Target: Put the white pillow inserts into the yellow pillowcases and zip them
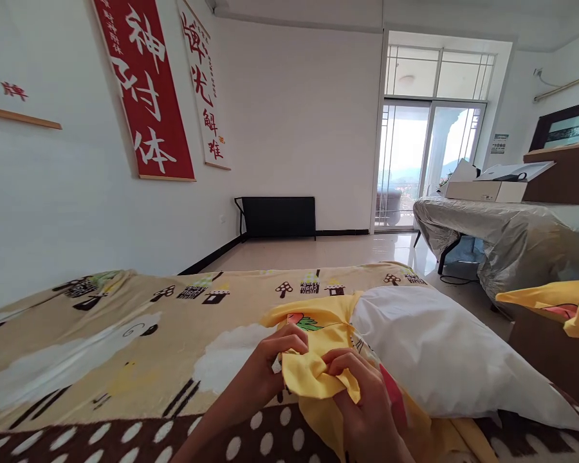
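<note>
Both hands grip a bunched yellow pillowcase [313,379] printed with a green leaf and pink shapes. My left hand [275,360] pinches its gathered edge from the left. From the right, my right hand [361,392] is closed on another fold, with the thumb and fingers pressed into the cloth. A white pillow [424,347] lies just right of the hands, its left end against the yellow cloth. Some of the pillowcase spreads beneath the pillow's near side. How far the pillow reaches into the case is hidden.
A beige blanket [139,366] with sheep prints and a brown dotted border covers the bed. More yellow cloth [560,305] sits at the right edge. Beyond stands a plastic-covered table [525,238] with an open white box [487,190]. A black folded frame [278,217] leans by the wall.
</note>
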Tool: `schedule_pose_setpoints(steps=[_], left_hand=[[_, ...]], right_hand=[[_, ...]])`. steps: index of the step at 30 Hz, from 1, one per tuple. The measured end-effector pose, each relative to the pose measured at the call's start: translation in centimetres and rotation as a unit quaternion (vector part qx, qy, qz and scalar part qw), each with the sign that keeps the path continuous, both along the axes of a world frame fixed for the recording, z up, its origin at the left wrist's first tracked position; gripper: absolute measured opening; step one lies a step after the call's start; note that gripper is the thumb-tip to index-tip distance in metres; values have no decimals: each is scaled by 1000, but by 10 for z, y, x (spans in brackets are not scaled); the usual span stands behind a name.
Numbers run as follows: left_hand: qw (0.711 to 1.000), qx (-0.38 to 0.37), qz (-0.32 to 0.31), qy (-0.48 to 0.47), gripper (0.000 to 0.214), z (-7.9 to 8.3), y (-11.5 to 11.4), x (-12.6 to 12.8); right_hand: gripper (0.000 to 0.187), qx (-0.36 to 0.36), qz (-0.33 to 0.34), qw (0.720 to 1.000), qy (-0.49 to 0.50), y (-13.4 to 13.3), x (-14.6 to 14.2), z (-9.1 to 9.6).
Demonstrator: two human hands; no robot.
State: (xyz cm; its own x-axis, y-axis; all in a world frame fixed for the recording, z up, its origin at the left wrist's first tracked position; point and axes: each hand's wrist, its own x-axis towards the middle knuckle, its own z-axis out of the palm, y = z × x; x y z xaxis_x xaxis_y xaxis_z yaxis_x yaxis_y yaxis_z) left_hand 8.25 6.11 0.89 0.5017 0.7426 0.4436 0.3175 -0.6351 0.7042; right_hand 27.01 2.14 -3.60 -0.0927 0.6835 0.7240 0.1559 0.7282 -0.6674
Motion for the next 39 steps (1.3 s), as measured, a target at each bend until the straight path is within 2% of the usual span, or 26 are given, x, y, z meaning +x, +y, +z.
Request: schedule_pose_setpoints(steps=[2,4,7,10,12,14,17,19,21,23,25,27,29,31,35,37,39], left_hand=[[1000,11,0,-5,18,-3,0,-2],[1000,4,27,3,18,-3,0,-4],[997,-48,66,12,22,1,-3,-2],[988,-149,42,-19,29,5,-3,1],[978,-206,3,-45,34,4,1,1],[971,-228,-42,-47,35,2,5,-1],[980,-172,-92,-41,44,2,9,-8],[989,-119,-88,-31,40,7,7,-13],[992,-94,-85,-2,28,12,2,-16],[993,-74,-85,35,21,17,-3,-17],[994,-43,-72,67,20,19,-7,-15],[996,-22,-44,72,21,19,-8,-11],[999,-32,-13,38,25,16,-7,-8],[999,-51,8,1,26,13,-5,-6],[997,-73,7,-10,22,8,-2,-3],[996,-87,1,-10,23,7,-3,-1],[992,-127,11,-26,29,5,-4,2]], right_hand=[[6,20,26,999,-27,-3,-1,4],[7,59,41,996,-50,-5,-1,6],[7,70,56,994,-57,-6,-1,3],[4,-13,38,999,9,-4,-1,-7],[6,-94,60,991,78,-1,-1,-11],[12,-170,142,965,142,3,-3,-12],[24,-244,253,903,246,9,-6,-8],[30,-272,287,871,290,12,-9,-9],[32,-285,301,860,299,15,-11,-12],[30,-281,289,866,295,17,-11,-16],[27,-255,259,892,268,16,-10,-17],[22,-199,216,933,207,13,-8,-14],[15,-126,161,970,128,7,-6,-9],[8,-47,112,991,53,0,-5,-4],[8,62,60,995,-44,-9,-5,-3],[8,64,50,996,-41,-10,-6,-6],[5,32,20,999,-5,-9,-4,-9]])
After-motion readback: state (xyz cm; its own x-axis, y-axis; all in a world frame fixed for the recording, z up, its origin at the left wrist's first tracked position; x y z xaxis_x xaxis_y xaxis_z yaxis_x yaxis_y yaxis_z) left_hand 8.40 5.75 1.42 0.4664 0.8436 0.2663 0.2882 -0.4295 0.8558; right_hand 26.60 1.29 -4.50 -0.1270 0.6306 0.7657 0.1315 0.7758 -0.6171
